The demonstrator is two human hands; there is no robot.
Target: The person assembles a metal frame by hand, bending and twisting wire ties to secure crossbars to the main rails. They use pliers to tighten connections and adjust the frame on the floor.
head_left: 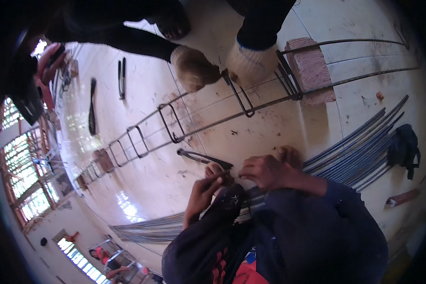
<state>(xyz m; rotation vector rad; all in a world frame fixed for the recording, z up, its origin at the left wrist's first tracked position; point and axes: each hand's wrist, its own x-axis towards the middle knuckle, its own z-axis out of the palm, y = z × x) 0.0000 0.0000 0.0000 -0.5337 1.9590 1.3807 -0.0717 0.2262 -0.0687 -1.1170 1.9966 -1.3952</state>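
A dark two-handled tool (201, 156) lies on the floor (151, 182) at mid-frame, just above the left hand (202, 193), whose fingers press together; the right hand (266, 171), right of it, is curled. Whether either pinches something, I cannot tell. At far right, a crumpled black bag-like bundle (404, 146), contents hidden, sits by steel rods (350, 149).

Cannot identify anything fine between bare left hand (201, 193) and bare right hand (266, 172): too small. Cannot see middle of thin grey steel rods (350, 154): hidden behind dark clothing (315, 229). Cannot follow ladder-shaped dark steel frame (176, 139) behind cream knitted gloves (193, 68). Cannot see upper part of co-worker's black sleeve (266, 23): cut off. Cannot distinguish distant red-clad person (102, 254): blurred.
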